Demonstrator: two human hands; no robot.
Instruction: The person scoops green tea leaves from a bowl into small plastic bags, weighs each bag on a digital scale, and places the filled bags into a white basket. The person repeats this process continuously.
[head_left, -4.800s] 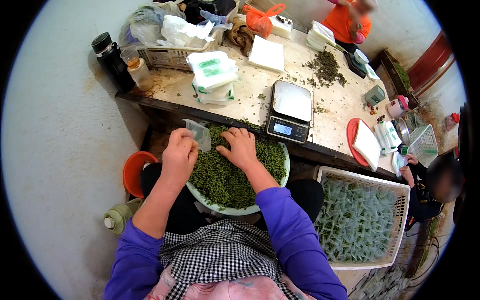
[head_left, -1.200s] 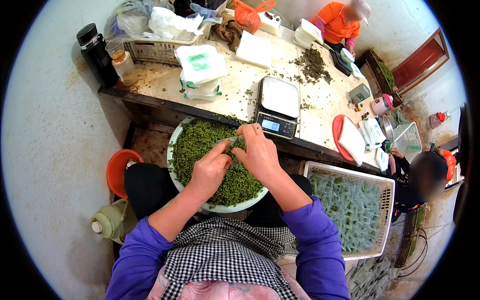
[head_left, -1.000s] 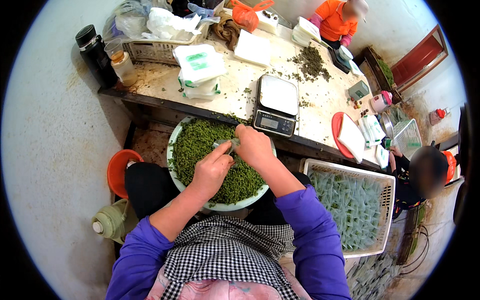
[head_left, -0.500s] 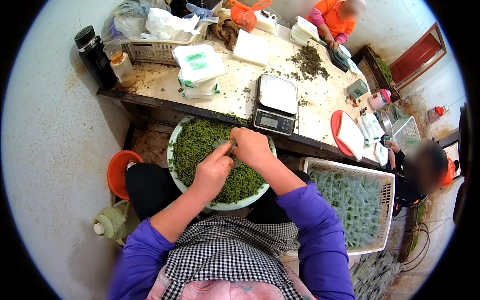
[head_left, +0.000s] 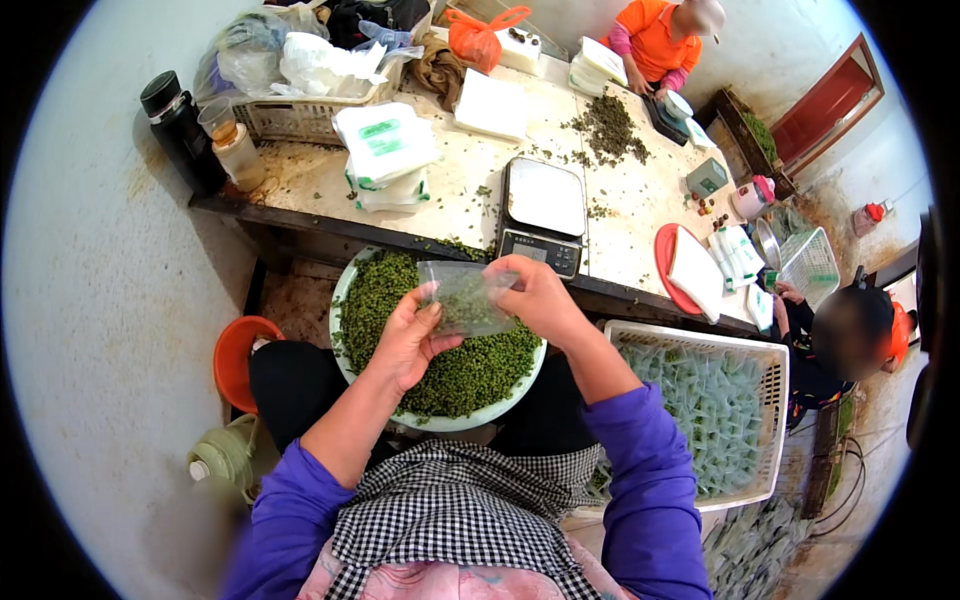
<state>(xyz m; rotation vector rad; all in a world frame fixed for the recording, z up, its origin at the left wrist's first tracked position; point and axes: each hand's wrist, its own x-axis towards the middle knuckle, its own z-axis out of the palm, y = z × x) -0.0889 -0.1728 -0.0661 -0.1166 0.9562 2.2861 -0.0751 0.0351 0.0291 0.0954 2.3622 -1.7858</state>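
Note:
A clear plastic bag [head_left: 462, 308] is stretched sideways between my two hands. My left hand [head_left: 408, 342] pinches its left end between thumb and fingers, and my right hand [head_left: 545, 300] grips the right end. Below them a pale round basin [head_left: 455, 424] rests at my lap, filled with small round green berries [head_left: 465, 375] like green peppercorns. Green shows through the bag; I cannot tell whether any berries are inside it. On the table edge just beyond my hands sits a digital scale [head_left: 545, 195] with a bare white pan.
A white crate [head_left: 772, 430] of filled clear bags stands right of my knees. Stacked white bags [head_left: 385, 140], a black flask [head_left: 183, 135] and a red tray [head_left: 664, 265] lie on the table [head_left: 450, 200]. An orange bucket [head_left: 235, 365] stands left. Two people work at the far and right sides.
My hands were close together over the berries; now they are apart, with the bag spread flat between them. The view has shifted slightly.

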